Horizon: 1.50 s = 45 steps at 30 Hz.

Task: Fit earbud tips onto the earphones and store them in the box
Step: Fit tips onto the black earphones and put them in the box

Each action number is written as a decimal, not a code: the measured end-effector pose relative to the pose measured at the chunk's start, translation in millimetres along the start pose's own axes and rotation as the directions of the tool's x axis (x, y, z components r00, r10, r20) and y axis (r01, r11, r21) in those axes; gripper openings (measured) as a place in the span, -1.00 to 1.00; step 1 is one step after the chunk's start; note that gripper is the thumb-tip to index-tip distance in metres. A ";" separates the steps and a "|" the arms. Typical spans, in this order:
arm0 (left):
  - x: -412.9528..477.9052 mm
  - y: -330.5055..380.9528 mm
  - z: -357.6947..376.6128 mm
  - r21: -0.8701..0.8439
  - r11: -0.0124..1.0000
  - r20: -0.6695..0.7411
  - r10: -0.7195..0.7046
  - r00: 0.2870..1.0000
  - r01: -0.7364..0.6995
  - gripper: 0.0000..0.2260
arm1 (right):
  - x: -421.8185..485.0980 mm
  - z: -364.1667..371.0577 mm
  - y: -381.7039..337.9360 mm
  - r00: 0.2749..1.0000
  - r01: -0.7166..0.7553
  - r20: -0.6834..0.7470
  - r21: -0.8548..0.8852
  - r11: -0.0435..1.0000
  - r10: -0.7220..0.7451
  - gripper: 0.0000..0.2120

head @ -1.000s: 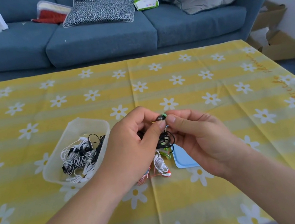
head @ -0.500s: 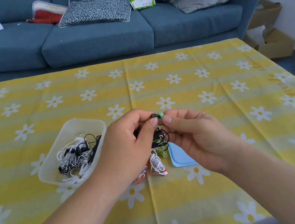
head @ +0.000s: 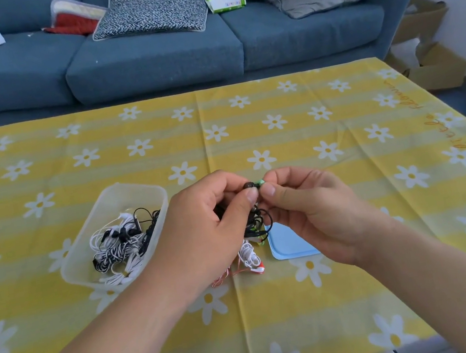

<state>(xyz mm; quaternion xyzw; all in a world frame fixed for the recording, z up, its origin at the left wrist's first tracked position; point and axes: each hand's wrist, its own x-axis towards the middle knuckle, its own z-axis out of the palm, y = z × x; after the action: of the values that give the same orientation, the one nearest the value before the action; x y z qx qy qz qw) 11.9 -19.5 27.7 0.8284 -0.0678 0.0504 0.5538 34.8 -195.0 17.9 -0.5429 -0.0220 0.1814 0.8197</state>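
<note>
My left hand point(head: 206, 227) pinches a black earphone point(head: 248, 186) between thumb and forefinger, and its black cord point(head: 260, 221) dangles in loops below. My right hand point(head: 309, 209) pinches a small green earbud tip point(head: 261, 183) against the earphone's end. A clear plastic box point(head: 85, 264) lies to the left on the table, with several white, black and striped earphones point(head: 119, 246) inside. Under my hands lie a white and red earphone bundle point(head: 249, 259) and a light blue lid point(head: 287, 244), partly hidden by my right hand.
The table carries a yellow cloth with white daisies point(head: 278, 124). Behind it stands a blue sofa point(head: 154, 53) with cushions and clutter. Cardboard boxes point(head: 427, 48) sit on the floor at the right.
Both hands have risen slightly. The green tip sat at the left of the earphone; now it is at the earphone's right end between my right fingertips.
</note>
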 end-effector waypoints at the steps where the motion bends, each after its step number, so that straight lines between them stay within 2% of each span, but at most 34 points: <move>1: -0.5 0.1 0.2 -0.004 1.000 -0.006 0.002 1.000 -0.002 -0.91 | -0.7 0.1 0.3 1.000 0.003 0.005 -0.004 1.000 -0.003 -0.95; 9: -1.8 -0.7 1.0 0.008 1.000 -0.020 0.023 1.000 -0.023 -0.91 | -2.2 1.4 -0.1 1.000 0.012 0.005 -0.027 1.000 -0.012 -0.95; 18: 0.4 -4.2 -0.3 -0.056 0.998 -0.003 -0.016 1.000 0.015 -0.93 | -5.3 1.9 -5.7 0.995 0.034 -0.091 -0.082 0.996 -0.041 -0.83; 22: 1.2 -2.1 0.5 -0.067 0.998 -0.004 -0.012 1.000 0.012 -0.92 | -5.8 3.2 -8.1 0.991 0.044 -0.122 -0.089 0.995 -0.054 -0.85; 36: 0.4 -3.7 2.8 -0.083 0.997 0.014 0.012 1.000 -0.011 -0.89 | -7.9 4.6 -8.2 0.995 -0.017 -0.097 -0.017 1.000 0.015 -0.85; 42: 1.4 -6.4 3.7 -0.036 0.999 0.049 -0.010 0.999 0.012 -0.93 | -6.8 0.4 -10.0 0.991 -0.031 -0.129 -0.063 0.998 0.023 -0.84; 45: 2.5 -9.5 7.0 -0.002 0.999 0.065 -0.044 0.997 0.044 -0.93 | -6.3 -4.6 -11.0 0.983 -0.049 -0.181 -0.142 0.989 0.023 -0.85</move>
<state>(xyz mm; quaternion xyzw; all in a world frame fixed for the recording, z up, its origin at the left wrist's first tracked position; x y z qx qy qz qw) 16.0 -22.5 16.8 0.8300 -0.0677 0.0112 0.5535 33.1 -204.9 26.9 -0.6157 0.0485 0.1445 0.7731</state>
